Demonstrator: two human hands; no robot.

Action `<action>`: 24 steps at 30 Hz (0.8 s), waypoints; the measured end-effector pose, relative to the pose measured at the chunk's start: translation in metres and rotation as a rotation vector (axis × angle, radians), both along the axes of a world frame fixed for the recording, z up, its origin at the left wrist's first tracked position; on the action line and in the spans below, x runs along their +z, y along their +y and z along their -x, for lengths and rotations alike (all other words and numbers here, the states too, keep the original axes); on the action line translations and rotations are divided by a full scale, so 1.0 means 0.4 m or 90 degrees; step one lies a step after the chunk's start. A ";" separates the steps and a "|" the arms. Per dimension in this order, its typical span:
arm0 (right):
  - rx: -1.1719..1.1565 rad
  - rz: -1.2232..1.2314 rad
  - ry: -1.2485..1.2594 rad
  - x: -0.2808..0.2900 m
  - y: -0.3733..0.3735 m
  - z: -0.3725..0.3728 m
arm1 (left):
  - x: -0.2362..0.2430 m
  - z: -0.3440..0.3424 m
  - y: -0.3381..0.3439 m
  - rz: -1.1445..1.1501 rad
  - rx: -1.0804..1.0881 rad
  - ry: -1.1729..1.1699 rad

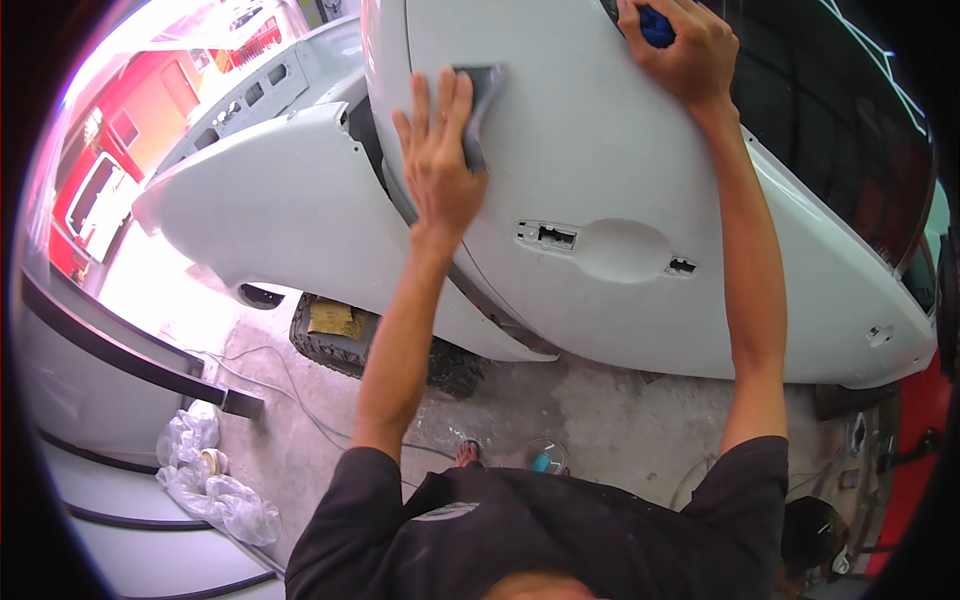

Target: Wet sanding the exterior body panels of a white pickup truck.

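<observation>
My left hand (pixel 438 165) presses with outstretched fingers on a dark grey, curled sheet of sandpaper (pixel 485 105), holding it against the upper part of a white car door (pixel 590 170). The sheet's free edge bends up beside the index finger. My right hand (pixel 690 55) is closed around a dark blue, balled-up thing (pixel 656 28), perhaps a cloth or sponge, by the door's window edge. Between my forearms lies the door's recessed handle area (pixel 620 250), with open slots and no handle fitted.
A white fender (pixel 270 180) adjoins the door, above a tyre (pixel 440 365) with a brown piece of cardboard (pixel 335 320) on it. Clear plastic sheeting (pixel 225 500) lies at lower left, near a cable (pixel 300 400) on the concrete floor. A clear container (pixel 543 458) stands near my foot.
</observation>
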State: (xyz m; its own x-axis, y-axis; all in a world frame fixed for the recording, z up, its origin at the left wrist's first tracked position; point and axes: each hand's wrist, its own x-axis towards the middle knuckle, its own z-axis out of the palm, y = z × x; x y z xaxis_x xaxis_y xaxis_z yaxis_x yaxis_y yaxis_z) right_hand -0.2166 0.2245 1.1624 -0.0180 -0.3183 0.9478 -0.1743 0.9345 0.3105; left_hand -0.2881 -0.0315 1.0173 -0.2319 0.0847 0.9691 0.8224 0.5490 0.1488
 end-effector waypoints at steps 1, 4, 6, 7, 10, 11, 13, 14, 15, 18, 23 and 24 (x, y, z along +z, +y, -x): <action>-0.004 -0.002 0.000 0.002 0.002 0.004 | 0.071 0.036 -0.004 -0.003 -0.011 0.026; -0.018 0.008 -0.011 0.000 -0.004 0.003 | 0.173 0.106 0.012 -0.013 -0.005 0.067; -0.020 0.005 -0.009 -0.003 0.001 0.001 | 0.135 0.090 0.030 -0.023 0.009 0.080; -0.021 0.002 -0.005 -0.004 0.010 0.002 | 0.053 0.043 0.051 -0.033 -0.006 0.051; -0.003 -0.015 0.008 -0.003 0.004 -0.005 | -0.021 -0.006 0.059 -0.027 -0.025 0.027; -0.006 -0.015 0.011 -0.003 0.004 -0.003 | -0.023 -0.005 0.059 -0.008 -0.024 0.025; 0.011 0.005 0.003 0.001 -0.003 -0.002 | 0.117 0.050 0.032 -0.003 -0.006 0.031; 0.011 0.004 0.007 0.007 -0.005 -0.001 | 0.174 0.079 0.026 0.006 0.005 0.036; 0.002 0.006 0.000 0.005 -0.006 0.001 | 0.179 0.085 0.032 0.007 0.005 0.034; -0.014 0.010 -0.012 -0.005 0.001 -0.002 | 0.136 0.052 0.069 -0.054 -0.003 0.057; 0.007 -0.007 0.010 0.002 -0.006 -0.005 | 0.053 -0.001 0.068 0.002 -0.017 0.030; 0.000 0.005 -0.003 0.000 -0.003 -0.004 | 0.117 0.024 0.058 0.007 0.011 0.051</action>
